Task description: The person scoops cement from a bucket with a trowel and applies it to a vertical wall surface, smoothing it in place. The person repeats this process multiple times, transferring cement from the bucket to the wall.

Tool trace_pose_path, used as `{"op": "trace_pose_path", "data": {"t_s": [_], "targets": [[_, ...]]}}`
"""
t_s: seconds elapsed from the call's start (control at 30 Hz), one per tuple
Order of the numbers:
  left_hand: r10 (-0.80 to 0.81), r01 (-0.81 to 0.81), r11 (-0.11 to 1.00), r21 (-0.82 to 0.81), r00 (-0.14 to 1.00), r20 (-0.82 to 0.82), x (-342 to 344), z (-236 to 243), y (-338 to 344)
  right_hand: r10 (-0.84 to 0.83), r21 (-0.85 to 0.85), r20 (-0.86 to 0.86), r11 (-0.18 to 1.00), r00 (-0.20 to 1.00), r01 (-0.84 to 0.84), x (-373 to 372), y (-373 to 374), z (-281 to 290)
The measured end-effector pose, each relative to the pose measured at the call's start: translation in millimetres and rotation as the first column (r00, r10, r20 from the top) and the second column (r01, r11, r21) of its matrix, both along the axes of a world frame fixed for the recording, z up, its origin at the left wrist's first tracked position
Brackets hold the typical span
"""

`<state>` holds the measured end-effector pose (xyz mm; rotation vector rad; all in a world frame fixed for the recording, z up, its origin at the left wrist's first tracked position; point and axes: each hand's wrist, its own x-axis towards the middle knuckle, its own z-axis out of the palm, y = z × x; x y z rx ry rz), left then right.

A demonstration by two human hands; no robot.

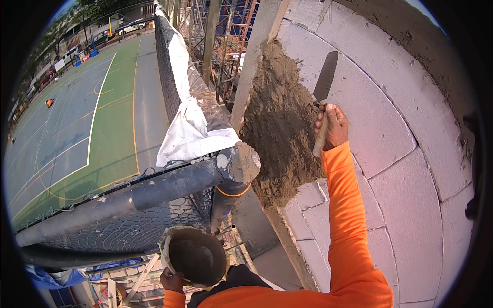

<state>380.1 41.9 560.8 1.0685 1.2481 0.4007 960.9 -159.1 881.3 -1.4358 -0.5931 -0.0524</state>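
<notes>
My right hand (337, 126) is closed around the wooden handle of a pointed trowel (326, 77), its blade angled up and away. The trowel is beside a rough patch of wet grey-brown mortar (280, 128), which covers part of a wall of pale blocks (387, 149). Low in the view, my left hand (172, 281) grips the rim of a round bucket (164, 249) close to my body. The bucket's inside is dark and coated with mortar; how much it holds is hard to tell.
A wooden board (257, 61) edges the mortar. To the left, a chain-link fence with a thick dark rail (138, 197) meets a post (239, 164) draped with white sheeting (187, 123). Beyond lies a sports court (67, 133). Scaffolding (233, 46) stands farther ahead; planks (141, 277) are below.
</notes>
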Motion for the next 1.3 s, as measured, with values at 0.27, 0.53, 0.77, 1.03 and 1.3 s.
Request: {"op": "trace_pose_path", "data": {"t_s": [0.27,0.53,0.77,1.03,1.3], "targets": [[-0.158,0.158,0.986,-0.059,0.987,0.011,20.3,9.6,5.1,0.141,-0.851,-0.213,0.459,0.967,-0.254,-253.1,-109.6,-114.6],[-0.39,0.375,0.919,0.124,0.91,0.139,0.4,39.3,-0.8,0.36,-0.974,-0.171,-0.203,0.917,-0.102,-389.9,-31.3,-280.5],[-0.491,0.44,0.586,0.68,0.861,-0.133,-26.7,21.3,11.3,0.313,-0.914,-0.374,0.037,0.873,-0.405,-458.8,26.6,-273.2],[-0.391,0.393,0.919,-0.005,0.915,0.098,-44.5,47.0,24.4,0.337,-0.955,-0.215,0.122,0.916,-0.269,-484.2,3.1,-276.6],[-0.253,0.273,0.958,-0.088,0.949,0.19,-31.6,26.4,23.7,0.244,-0.979,-0.163,0.085,0.956,-0.188,-381.0,-58.3,-127.5]]}}
